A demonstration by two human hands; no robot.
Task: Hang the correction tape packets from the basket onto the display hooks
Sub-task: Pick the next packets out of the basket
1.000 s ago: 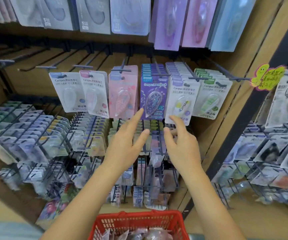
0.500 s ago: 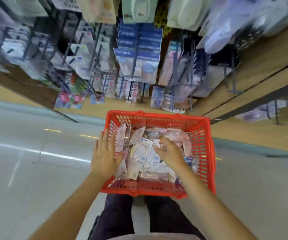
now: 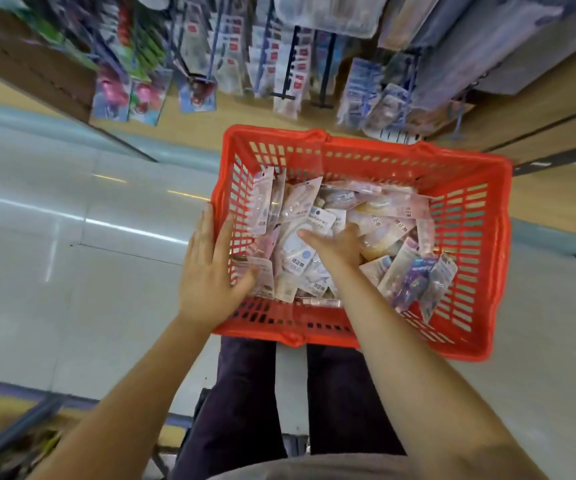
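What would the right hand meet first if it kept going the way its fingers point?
Most likely the white packet with the blue dot just beyond the right hand; contact may already exist, since depth is unclear.

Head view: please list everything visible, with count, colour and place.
basket: one, red plastic, on the floor before the person
correction tape packets: many, mostly pink and white, a few purple, heaped in the basket
display hooks: several, dark, on the shelf above the basket, with hanging packets
floor: grey, glossy, on the left
legs: two, dark trousers, below the basket
left hand: over the basket's left wall, fingers straight
right hand: in the basket, on the packets
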